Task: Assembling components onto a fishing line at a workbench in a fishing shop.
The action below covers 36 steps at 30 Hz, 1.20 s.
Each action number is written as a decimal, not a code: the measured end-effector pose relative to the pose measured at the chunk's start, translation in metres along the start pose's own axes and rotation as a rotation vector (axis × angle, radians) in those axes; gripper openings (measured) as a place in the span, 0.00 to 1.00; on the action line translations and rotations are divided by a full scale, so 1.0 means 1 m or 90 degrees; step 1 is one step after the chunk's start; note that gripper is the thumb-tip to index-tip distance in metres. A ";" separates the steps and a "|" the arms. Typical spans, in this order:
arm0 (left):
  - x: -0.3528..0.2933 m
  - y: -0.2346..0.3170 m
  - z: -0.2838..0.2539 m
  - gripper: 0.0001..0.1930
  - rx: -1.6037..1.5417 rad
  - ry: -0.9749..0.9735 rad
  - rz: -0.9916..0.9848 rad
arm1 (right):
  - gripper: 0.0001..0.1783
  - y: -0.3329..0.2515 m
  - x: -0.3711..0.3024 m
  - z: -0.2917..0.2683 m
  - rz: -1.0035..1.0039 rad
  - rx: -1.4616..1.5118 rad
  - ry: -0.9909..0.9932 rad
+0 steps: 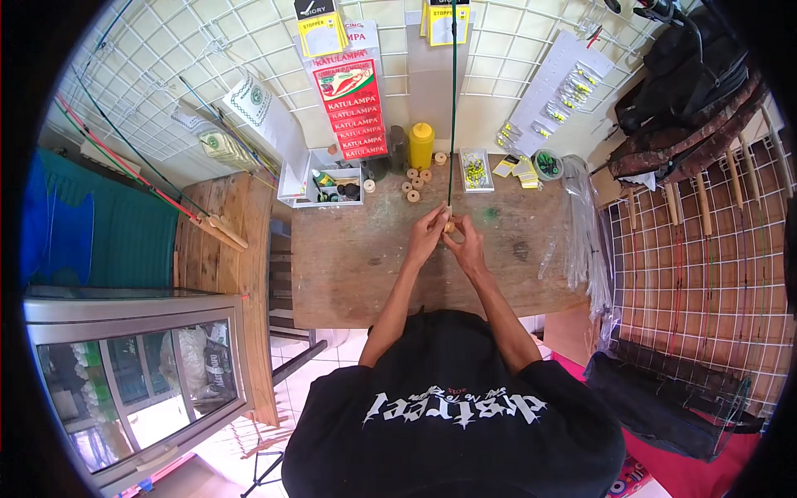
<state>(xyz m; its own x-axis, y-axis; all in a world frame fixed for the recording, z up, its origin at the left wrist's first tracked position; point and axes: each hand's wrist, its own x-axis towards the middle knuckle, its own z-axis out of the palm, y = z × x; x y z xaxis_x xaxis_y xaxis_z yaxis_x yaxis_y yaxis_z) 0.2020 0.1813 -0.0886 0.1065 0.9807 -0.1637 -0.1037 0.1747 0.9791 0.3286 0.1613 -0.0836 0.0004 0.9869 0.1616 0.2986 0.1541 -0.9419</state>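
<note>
My left hand (427, 236) is closed at the lower end of a thin dark green fishing rod (452, 149), which runs straight away from me over the wooden table (374, 286). Close against it, my right hand (467, 248) pinches a small light-brown ring (449, 225) that looks like cork or wood, around or beside the rod's end; I cannot tell which. The fingertips of both hands almost meet there. Several similar round rings (413, 196) lie just left of the rod, beyond my hands.
A yellow squeeze bottle (422, 147) stands behind the rings. Left of it is a white tray (303, 192) of small bottles; right of the rod, a white box (476, 184) of small yellow-green parts. Clear plastic tubing (581, 241) covers the right edge. A wire grid (531, 21) rises behind.
</note>
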 end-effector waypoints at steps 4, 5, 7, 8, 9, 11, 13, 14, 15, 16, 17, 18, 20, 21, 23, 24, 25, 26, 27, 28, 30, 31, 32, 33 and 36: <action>0.001 0.000 -0.001 0.26 -0.028 -0.017 0.000 | 0.18 -0.006 0.003 0.001 0.007 -0.020 0.002; 0.002 -0.002 -0.003 0.27 -0.033 -0.022 0.023 | 0.18 -0.008 0.003 0.002 0.007 -0.019 -0.001; 0.003 -0.002 -0.003 0.27 -0.042 -0.018 0.021 | 0.17 -0.007 0.005 0.000 -0.003 -0.011 -0.018; 0.004 -0.002 -0.003 0.27 -0.050 -0.013 0.020 | 0.17 -0.007 0.006 0.000 -0.002 -0.011 -0.019; 0.004 0.000 -0.002 0.27 -0.050 -0.015 0.020 | 0.17 -0.003 0.006 -0.002 0.000 0.026 -0.026; 0.003 0.004 -0.001 0.27 -0.052 -0.014 0.011 | 0.17 0.003 0.006 -0.005 0.003 0.063 -0.033; 0.003 0.006 -0.003 0.27 -0.058 -0.020 -0.008 | 0.16 0.006 0.005 -0.007 0.064 0.136 -0.061; 0.003 0.006 -0.003 0.27 -0.065 -0.027 -0.026 | 0.16 0.007 0.006 -0.008 0.065 0.136 -0.061; 0.003 0.007 -0.003 0.27 -0.065 -0.028 -0.026 | 0.16 0.008 0.007 -0.009 0.057 0.145 -0.070; 0.002 0.009 -0.003 0.27 -0.052 -0.025 -0.019 | 0.16 0.008 0.008 -0.010 0.050 0.154 -0.079; 0.002 0.010 -0.002 0.27 -0.038 -0.023 -0.012 | 0.16 0.009 0.007 -0.010 0.050 0.154 -0.078; 0.002 0.009 -0.003 0.27 -0.038 -0.021 -0.011 | 0.16 0.008 0.006 -0.010 0.048 0.151 -0.076; 0.001 0.008 -0.006 0.25 -0.046 -0.044 -0.020 | 0.16 0.006 0.007 -0.009 0.046 0.148 -0.075; 0.001 0.009 -0.006 0.25 -0.046 -0.045 -0.020 | 0.16 0.006 0.008 -0.010 0.039 0.125 -0.070; -0.002 0.009 -0.007 0.24 -0.248 -0.028 -0.116 | 0.16 0.008 0.009 -0.011 0.033 0.102 -0.063; -0.004 0.006 -0.009 0.24 -0.248 -0.026 -0.115 | 0.16 0.007 0.010 -0.010 0.022 0.083 -0.072; -0.005 0.004 -0.011 0.23 -0.270 -0.006 -0.095 | 0.16 0.007 0.011 -0.009 0.011 0.065 -0.082; -0.006 0.001 -0.012 0.22 -0.291 0.014 -0.074 | 0.16 0.006 0.012 -0.008 0.011 0.065 -0.083; -0.007 0.003 -0.011 0.22 -0.291 0.013 -0.075 | 0.16 0.007 0.012 -0.009 0.003 0.051 -0.080; -0.007 0.006 -0.010 0.21 -0.311 0.002 -0.052 | 0.16 0.007 0.012 -0.009 -0.004 0.037 -0.077; -0.007 0.007 -0.009 0.20 -0.330 -0.008 -0.030 | 0.16 0.007 0.013 -0.009 -0.021 0.029 -0.073; -0.007 0.006 -0.010 0.19 -0.350 -0.015 -0.024 | 0.16 0.007 0.013 -0.009 -0.039 0.022 -0.070; -0.006 0.005 -0.010 0.18 -0.371 -0.023 -0.019 | 0.16 0.007 0.013 -0.009 -0.039 0.022 -0.070; -0.005 0.001 -0.012 0.18 -0.370 -0.022 -0.018 | 0.16 0.006 0.013 -0.009 -0.042 0.024 -0.067; -0.002 -0.007 -0.014 0.16 -0.337 0.001 -0.061 | 0.16 0.003 0.012 -0.008 -0.033 0.028 -0.062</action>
<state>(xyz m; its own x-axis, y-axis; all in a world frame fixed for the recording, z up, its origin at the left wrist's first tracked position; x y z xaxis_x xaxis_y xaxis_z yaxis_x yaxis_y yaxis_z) 0.1890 0.1790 -0.0970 0.1391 0.9581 -0.2503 -0.5784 0.2838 0.7648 0.3372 0.1728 -0.0822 -0.1070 0.9774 0.1824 0.2540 0.2043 -0.9454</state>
